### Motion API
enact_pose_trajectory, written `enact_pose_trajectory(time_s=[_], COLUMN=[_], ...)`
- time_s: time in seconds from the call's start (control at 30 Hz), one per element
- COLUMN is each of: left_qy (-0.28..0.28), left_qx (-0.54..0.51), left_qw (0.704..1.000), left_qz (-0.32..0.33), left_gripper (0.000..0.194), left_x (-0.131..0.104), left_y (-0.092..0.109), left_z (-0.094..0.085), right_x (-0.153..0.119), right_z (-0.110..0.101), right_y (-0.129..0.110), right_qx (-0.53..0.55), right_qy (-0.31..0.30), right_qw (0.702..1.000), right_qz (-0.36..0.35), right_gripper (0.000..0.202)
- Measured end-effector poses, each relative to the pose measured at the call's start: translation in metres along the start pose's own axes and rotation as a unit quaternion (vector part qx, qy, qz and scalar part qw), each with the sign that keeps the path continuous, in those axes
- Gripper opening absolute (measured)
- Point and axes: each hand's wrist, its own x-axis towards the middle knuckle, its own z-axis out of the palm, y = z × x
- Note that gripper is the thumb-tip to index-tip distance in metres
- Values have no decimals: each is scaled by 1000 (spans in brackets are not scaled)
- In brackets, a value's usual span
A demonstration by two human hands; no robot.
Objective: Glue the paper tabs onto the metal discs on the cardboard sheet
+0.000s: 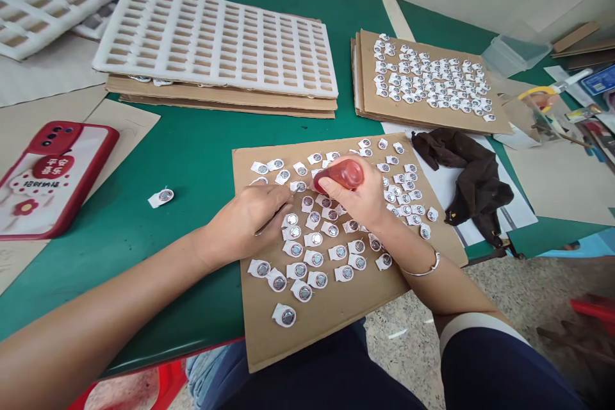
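Observation:
A cardboard sheet (269,349) lies over the table's front edge, carrying many small white tabbed pieces with round silvery discs, such as this disc piece (288,316). Above its far part, my right hand (368,195) is wrapped around a translucent red bulb-shaped tool (343,175), either a squeeze bottle or a handle. Its narrow end points left, towards a disc piece (298,186). My left hand (250,214) is closed in a pinch beside that piece. A thin dark metal tool (273,215), like tweezers, sticks out from under its fingers; their tips are partly hidden.
A white foam grid tray (216,38) rests on cardboard at the back. Another cardboard stack (432,80) with disc pieces stands back right. Dark brown cloth (473,173) lies at right. A red-cased phone (57,179) and one loose disc piece (161,197) are at left.

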Motion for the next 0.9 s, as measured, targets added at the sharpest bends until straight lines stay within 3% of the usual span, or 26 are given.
enact_pose_trajectory(time_s=[0.5, 0.9], left_qy=[-23, -2], left_qx=[-20, -28], left_qw=[999, 999], left_qz=[-36, -24], left_gripper=[14, 16], left_x=[1, 2], left_y=[-1, -4], left_z=[-3, -3], right_x=[-2, -3], right_z=[1, 3], right_y=[-1, 1], right_qx=[4, 22], right_qy=[2, 9], right_qw=[1000, 1000], right_qz=[-3, -14], right_gripper=[27, 25])
